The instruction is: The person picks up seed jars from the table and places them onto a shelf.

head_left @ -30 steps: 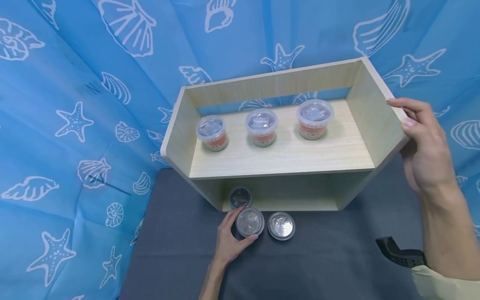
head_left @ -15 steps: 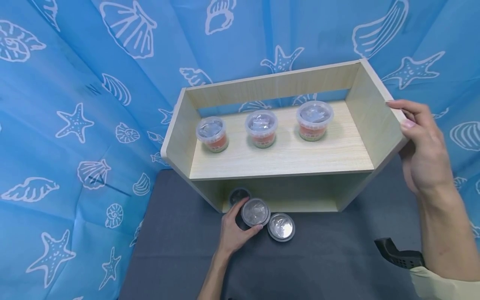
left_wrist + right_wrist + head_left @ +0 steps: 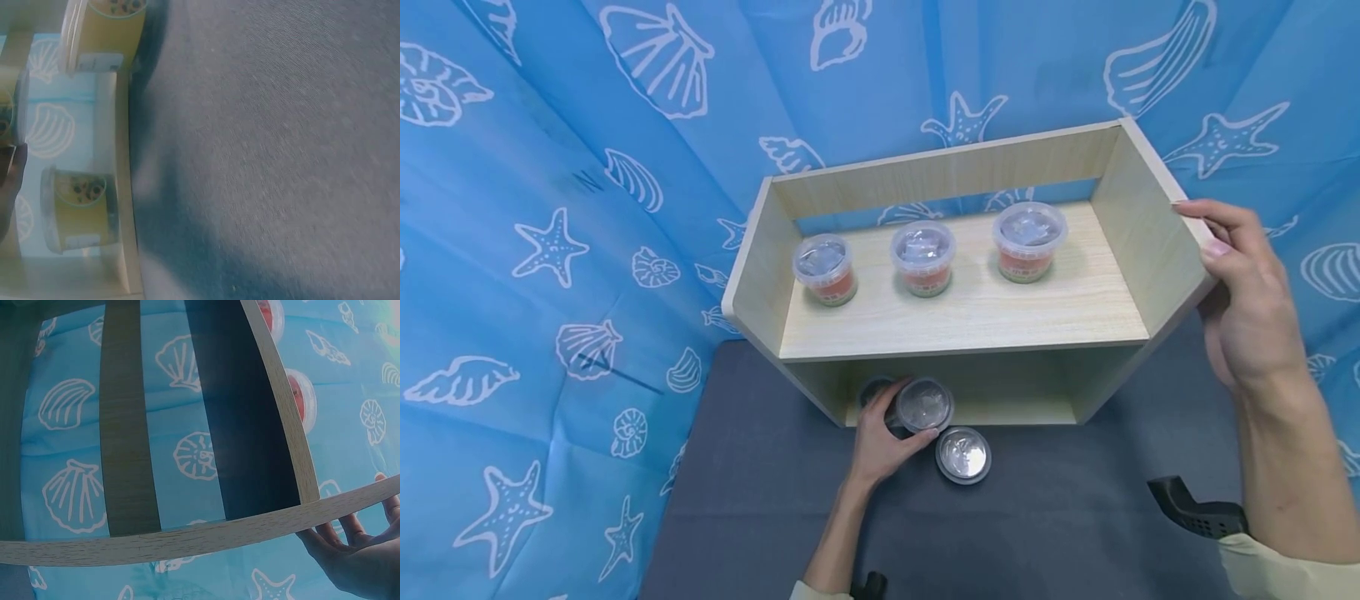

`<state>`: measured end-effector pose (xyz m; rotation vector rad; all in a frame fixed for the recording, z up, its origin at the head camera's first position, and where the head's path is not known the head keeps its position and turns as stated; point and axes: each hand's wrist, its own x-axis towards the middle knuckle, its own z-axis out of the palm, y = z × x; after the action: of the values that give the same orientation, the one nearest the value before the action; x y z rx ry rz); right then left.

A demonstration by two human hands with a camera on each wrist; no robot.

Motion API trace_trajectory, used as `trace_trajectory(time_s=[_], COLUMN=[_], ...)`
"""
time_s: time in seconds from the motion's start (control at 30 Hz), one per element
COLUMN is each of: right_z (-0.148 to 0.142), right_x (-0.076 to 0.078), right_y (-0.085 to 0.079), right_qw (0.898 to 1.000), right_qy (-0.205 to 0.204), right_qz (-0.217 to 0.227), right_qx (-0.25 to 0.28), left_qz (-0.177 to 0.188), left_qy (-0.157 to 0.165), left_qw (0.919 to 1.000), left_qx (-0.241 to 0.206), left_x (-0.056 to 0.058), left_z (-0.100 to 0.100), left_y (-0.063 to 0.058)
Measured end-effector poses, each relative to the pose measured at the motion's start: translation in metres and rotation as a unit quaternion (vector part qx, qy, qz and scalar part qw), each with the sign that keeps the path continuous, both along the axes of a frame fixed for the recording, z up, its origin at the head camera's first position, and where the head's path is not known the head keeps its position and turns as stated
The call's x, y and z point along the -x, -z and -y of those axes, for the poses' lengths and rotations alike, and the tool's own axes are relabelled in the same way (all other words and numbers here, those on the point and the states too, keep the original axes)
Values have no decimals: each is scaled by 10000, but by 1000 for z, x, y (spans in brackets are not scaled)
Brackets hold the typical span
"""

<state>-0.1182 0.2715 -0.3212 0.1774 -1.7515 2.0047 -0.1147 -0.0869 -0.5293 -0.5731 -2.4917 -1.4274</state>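
In the head view my left hand (image 3: 880,442) holds a lidded plastic tub (image 3: 925,405) between thumb and fingers, at the front opening of the shelf's lower level. The left wrist view shows this tub's yellow side (image 3: 7,112) cut off at the edge. Another tub (image 3: 81,209) stands inside the lower level, mostly hidden behind my fingers in the head view. A third yellow tub (image 3: 963,456) stands on the dark cloth in front. My right hand (image 3: 1255,292) grips the front edge of the right side panel of the wooden shelf (image 3: 962,329).
Three tubs with orange-red contents or labels, the middle one (image 3: 922,257) among them, stand on the upper level. A dark grey cloth (image 3: 1037,533) covers the table. Behind hangs a blue curtain (image 3: 880,100) with white sea shells and starfish.
My left hand has carried the tub from the cloth forward and slightly right, to the lower level's opening. My right hand stays on the side panel.
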Motion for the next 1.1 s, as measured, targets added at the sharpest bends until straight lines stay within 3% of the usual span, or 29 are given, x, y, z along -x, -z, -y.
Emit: trace_trajectory(time_s=[0.37, 0.53, 0.83, 1.1], right_z=[1, -1, -1, -1], right_x=[1, 2, 1, 1], right_y=[1, 2, 3, 3], right_qw=[9998, 9994, 9998, 9998], right_qy=[-166, -212, -130, -131], right_qz=[5, -101, -98, -118], right_qx=[69, 243, 136, 128], left_qz=[88, 148, 516, 592], left_qy=[170, 215, 373, 379], left_qw=[9988, 9985, 9962, 9947], left_qx=[-453, -487, -588, -750], left_x=[10, 15, 19, 23], left_z=[-12, -18, -27, -35], left_y=[10, 10, 17, 25])
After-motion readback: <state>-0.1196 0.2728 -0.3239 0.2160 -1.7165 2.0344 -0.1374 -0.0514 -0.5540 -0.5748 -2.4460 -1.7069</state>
